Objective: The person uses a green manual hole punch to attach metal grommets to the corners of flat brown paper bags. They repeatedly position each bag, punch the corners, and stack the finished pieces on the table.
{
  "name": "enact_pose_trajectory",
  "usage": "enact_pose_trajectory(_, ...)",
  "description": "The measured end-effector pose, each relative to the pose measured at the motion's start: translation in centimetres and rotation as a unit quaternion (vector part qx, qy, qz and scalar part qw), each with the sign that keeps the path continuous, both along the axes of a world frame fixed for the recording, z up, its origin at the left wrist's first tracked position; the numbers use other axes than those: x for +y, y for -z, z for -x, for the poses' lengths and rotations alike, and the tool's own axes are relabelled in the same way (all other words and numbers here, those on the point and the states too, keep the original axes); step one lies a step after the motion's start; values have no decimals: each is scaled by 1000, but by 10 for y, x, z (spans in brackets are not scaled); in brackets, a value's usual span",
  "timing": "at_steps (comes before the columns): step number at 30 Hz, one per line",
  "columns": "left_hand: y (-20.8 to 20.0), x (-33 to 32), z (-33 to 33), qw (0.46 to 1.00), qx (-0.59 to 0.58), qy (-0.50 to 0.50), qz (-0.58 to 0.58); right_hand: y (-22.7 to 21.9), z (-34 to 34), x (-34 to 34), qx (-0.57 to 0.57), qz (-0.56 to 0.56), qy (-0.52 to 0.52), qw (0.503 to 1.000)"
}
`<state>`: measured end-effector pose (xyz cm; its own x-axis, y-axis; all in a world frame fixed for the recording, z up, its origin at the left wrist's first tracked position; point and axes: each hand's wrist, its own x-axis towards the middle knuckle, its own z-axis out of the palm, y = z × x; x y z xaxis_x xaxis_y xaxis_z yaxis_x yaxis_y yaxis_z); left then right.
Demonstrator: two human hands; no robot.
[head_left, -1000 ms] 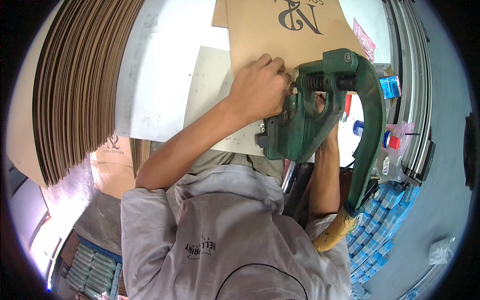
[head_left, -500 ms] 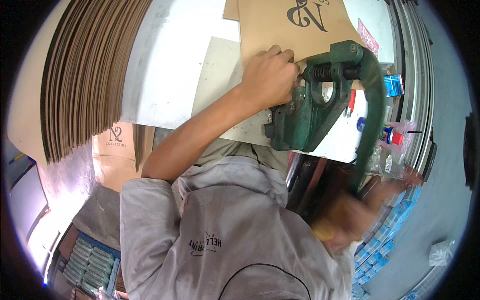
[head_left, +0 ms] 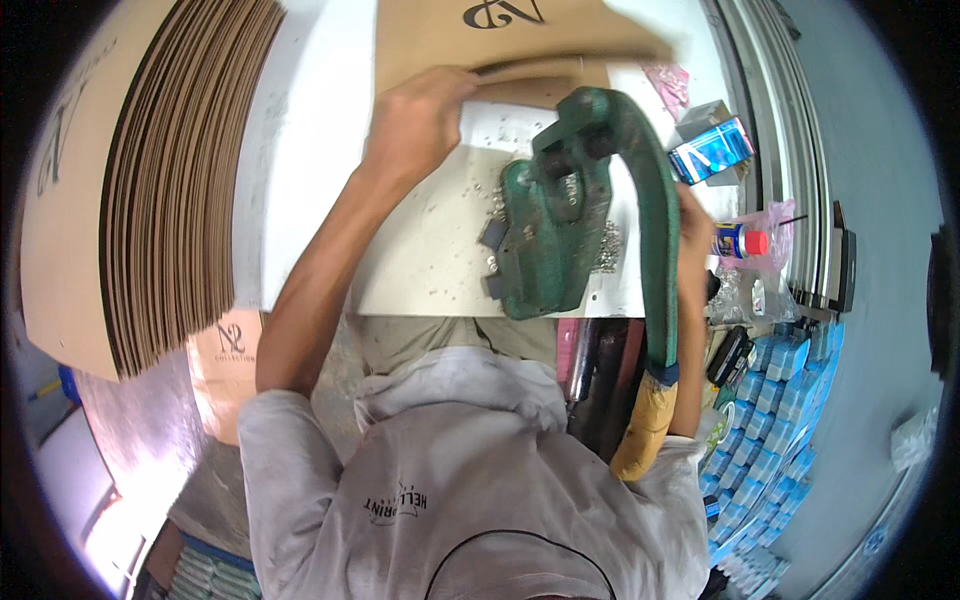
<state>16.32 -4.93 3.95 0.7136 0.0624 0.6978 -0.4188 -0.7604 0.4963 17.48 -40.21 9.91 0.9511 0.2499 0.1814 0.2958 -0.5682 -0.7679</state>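
My left hand [head_left: 415,120] is closed on the edge of a brown paper bag [head_left: 430,45] with a dark printed logo, over the far side of the white table. The bag's free edge is bent and blurred by motion. To the right stands a green hand-lever eyelet press [head_left: 555,230], its curved lever [head_left: 657,230] hanging toward me and ending in a yellow-wrapped handle [head_left: 643,432]. My right hand [head_left: 692,222] is on the far right side of that lever, which covers part of it; its fingers are hidden. Small metal eyelets [head_left: 607,248] lie beside the press.
A tall stack of brown paper bags [head_left: 180,190] stands at the left. Along the right edge are a blue box [head_left: 712,150], a blue can with a red cap [head_left: 740,240] and pink plastic. Blue-wrapped packs [head_left: 770,440] are piled lower right.
My left hand has drawn the bag away from the press, leftward. The right hand, earlier blurred low by the lever handle, has moved up beside the lever. The view has shifted.
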Motion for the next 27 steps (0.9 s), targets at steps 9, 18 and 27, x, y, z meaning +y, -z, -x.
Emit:
enact_pose_trajectory(9, -25, -48, -7, 887, -92, -86, 443, 61, -28, 29, -37, 159, 37, 986)
enact_pose_trajectory(18, 2, -42, 39, 939, 274, -11, 207, 55, -19, 33, 198, -201, 5, 960)
enact_pose_trajectory(27, 36, 18, -15, 951, 150, 68, -261, 83, -18, 47, 146, -60, -114, 981)
